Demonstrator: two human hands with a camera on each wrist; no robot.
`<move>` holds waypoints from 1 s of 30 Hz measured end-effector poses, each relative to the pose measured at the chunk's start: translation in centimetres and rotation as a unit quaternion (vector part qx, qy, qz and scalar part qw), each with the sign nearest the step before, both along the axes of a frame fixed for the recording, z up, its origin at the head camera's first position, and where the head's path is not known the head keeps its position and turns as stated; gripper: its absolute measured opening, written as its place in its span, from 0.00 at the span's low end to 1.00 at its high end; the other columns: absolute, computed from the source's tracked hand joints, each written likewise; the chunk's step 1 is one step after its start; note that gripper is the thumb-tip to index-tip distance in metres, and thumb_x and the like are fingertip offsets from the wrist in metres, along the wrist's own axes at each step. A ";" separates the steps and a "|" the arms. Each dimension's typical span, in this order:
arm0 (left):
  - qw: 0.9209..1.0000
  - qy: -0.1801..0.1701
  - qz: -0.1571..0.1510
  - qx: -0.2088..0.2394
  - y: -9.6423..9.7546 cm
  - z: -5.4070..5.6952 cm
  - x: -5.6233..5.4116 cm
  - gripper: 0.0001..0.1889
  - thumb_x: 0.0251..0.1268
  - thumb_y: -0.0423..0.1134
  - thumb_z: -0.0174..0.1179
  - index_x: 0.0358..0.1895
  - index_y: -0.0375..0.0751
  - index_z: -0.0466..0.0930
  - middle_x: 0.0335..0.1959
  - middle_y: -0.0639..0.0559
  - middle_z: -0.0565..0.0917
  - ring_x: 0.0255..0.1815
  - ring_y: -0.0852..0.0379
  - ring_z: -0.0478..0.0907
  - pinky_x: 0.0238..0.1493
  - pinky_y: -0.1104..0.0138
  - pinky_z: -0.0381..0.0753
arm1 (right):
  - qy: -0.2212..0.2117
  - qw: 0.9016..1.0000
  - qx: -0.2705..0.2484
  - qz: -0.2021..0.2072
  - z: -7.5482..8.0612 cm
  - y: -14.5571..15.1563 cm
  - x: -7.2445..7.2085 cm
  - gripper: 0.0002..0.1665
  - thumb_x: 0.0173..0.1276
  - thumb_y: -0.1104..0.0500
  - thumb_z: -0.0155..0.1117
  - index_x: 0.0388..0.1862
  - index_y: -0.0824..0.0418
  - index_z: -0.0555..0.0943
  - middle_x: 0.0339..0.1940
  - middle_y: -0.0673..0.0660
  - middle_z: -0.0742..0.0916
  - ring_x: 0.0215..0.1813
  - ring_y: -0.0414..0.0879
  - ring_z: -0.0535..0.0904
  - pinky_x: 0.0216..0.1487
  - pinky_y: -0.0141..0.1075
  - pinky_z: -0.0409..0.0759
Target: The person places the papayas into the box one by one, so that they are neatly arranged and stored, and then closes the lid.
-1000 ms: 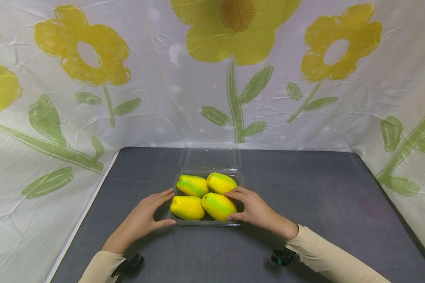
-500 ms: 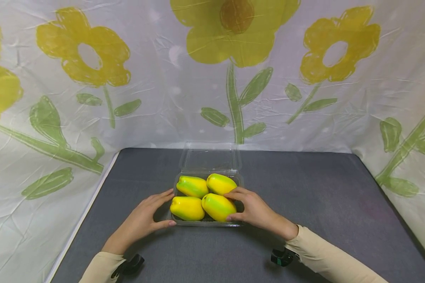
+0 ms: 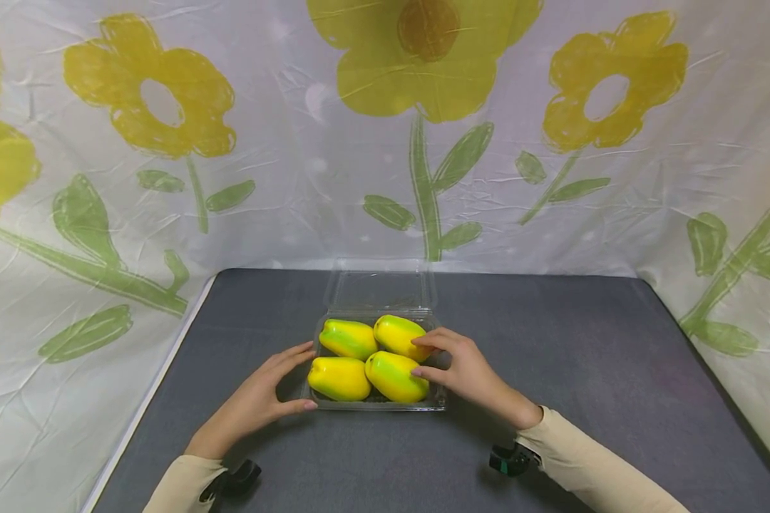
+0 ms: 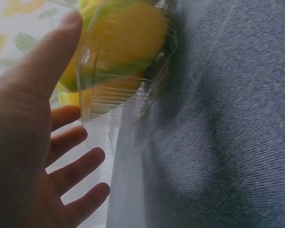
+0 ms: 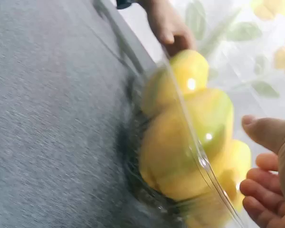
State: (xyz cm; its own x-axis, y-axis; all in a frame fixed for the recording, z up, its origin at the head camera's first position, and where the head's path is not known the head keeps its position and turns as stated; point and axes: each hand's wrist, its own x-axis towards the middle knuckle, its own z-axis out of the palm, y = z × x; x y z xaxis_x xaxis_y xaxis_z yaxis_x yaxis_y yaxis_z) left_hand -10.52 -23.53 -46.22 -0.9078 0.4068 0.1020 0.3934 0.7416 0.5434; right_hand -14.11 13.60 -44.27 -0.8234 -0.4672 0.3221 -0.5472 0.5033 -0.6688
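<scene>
A clear plastic clamshell box stands on the table with its lid folded back. Several yellow-green, mango-like fruits lie inside in two rows: back left, back right, front left and front right. My left hand spans the box's left side, thumb and fingertips at the rim, fingers spread. Over the right side hovers my right hand, its thumb near the front right fruit and its fingers by the back right one. The right wrist view shows a gap between this hand and the fruits.
The box rests on a dark grey tablecloth. Behind it hangs a white curtain printed with yellow flowers, which also runs along both sides. Dark wrist cameras are strapped to both wrists.
My right hand has drawn up and back from the front right fruit, its thumb now higher. The left hand and the fruits have stayed in place.
</scene>
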 end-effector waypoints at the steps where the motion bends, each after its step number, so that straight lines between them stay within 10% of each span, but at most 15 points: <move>1: 1.000 -0.006 -0.001 0.010 -0.1 -0.1 -0.1 0.47 0.51 0.63 0.70 0.74 0.51 0.65 0.78 0.50 0.63 0.76 0.39 0.62 0.67 0.37 0.69 | -0.002 1.000 -0.010 -0.006 -0.1 0.1 -0.2 0.26 0.58 0.54 0.77 0.56 0.58 0.84 0.47 0.53 0.87 0.47 0.48 0.84 0.50 0.47 0.86; 14: 0.990 -0.047 0.008 0.134 -1.7 -1.4 -4.1 0.27 0.74 0.41 0.56 0.74 0.44 0.65 0.70 0.43 0.75 0.68 0.41 0.74 0.63 0.46 0.77 | -0.077 0.984 -0.090 -0.131 -2.1 2.7 -6.2 0.29 0.67 0.49 0.69 0.64 0.59 0.78 0.49 0.60 0.82 0.51 0.52 0.81 0.57 0.49 0.82; 30: 0.965 -0.132 0.009 0.228 -0.9 -2.7 -12.7 0.31 0.78 0.50 0.50 0.78 0.49 0.56 0.69 0.42 0.75 0.71 0.40 0.71 0.67 0.45 0.74 | -0.148 0.984 -0.054 -0.087 -4.8 3.5 -12.5 0.37 0.73 0.43 0.60 0.75 0.56 0.66 0.60 0.63 0.79 0.60 0.58 0.77 0.62 0.53 0.77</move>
State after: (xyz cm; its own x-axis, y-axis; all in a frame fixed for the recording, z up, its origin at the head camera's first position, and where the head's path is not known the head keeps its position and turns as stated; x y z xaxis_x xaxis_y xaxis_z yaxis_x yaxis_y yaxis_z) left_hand -23.19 -24.46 -48.96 -0.9332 0.3581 0.0316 0.1862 0.4065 0.8945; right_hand -26.56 17.12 -49.11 -0.9529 -0.2875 0.0969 -0.2331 0.4892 -0.8405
